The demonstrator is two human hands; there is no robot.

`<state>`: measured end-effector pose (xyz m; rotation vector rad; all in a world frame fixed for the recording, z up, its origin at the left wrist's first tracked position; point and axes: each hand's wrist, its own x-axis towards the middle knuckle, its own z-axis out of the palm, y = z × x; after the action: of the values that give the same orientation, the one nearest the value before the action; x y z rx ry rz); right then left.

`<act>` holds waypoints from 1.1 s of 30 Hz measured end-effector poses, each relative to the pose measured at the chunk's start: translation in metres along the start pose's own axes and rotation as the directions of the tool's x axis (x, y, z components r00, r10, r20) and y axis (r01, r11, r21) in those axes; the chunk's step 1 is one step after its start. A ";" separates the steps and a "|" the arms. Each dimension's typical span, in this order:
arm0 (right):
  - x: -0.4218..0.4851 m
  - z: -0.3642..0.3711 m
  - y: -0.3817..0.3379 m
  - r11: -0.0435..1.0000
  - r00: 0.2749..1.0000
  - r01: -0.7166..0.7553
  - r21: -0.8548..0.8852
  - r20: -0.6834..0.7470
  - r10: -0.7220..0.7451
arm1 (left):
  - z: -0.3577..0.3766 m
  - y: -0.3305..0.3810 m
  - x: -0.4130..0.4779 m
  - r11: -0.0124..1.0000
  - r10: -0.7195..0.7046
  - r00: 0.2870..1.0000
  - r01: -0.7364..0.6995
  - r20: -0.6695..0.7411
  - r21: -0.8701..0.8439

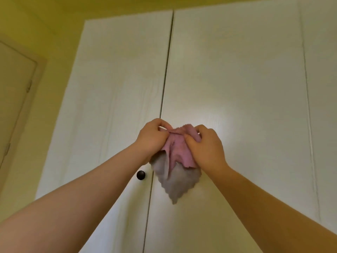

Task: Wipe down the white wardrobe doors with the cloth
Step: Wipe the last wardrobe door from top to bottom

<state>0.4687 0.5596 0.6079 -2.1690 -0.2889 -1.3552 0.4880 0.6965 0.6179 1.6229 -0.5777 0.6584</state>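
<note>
A pink and grey cloth [176, 165] hangs bunched in front of the white wardrobe doors [237, 84]. My left hand [152, 138] pinches its upper left edge. My right hand [206, 146] grips its upper right part, fingers curled into the fabric. The grey lower corner of the cloth dangles free, near the dark seam between the left door [116, 79] and the middle door. Both hands are held close together just in front of the doors.
A round black knob [141, 175] sits on the left door, just below my left forearm. A yellow wall [60, 33] lies to the left, with a beige room door [14, 84] at the far left. Another wardrobe panel [322, 88] runs along the right.
</note>
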 end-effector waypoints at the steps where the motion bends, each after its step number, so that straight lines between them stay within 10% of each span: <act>1: 0.011 0.009 -0.013 0.990 0.996 0.057 -0.126 -0.056 -0.065 | -0.013 0.001 0.009 0.998 0.056 0.996 -0.055 -0.064 0.025; 5: 0.042 0.038 -0.063 0.926 0.973 0.081 -0.368 -0.173 -0.154 | -0.052 0.000 0.038 0.952 0.281 0.947 -0.254 -0.158 0.168; 13: 0.107 0.114 -0.115 0.997 0.923 -0.072 0.035 -0.376 0.080 | -0.136 -0.040 0.114 0.681 0.511 0.856 -0.462 0.083 0.568; 17: 0.120 0.162 -0.103 0.867 0.886 0.217 -0.449 -0.282 -0.368 | -0.150 -0.060 0.148 0.436 0.503 0.842 -0.444 0.196 0.783; 21: 0.131 0.178 -0.093 0.751 0.942 0.215 -0.624 -0.072 -0.329 | -0.149 -0.060 0.170 0.236 0.569 0.781 -0.454 0.257 0.859; 33: 0.234 0.152 -0.118 0.679 0.888 0.224 -0.699 -0.140 -0.437 | -0.140 -0.041 0.231 0.337 0.648 0.752 -0.426 0.121 0.839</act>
<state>0.6389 0.7161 0.8028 -2.4919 -0.0782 -2.2606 0.6681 0.8396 0.7657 2.1805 -0.6815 1.8716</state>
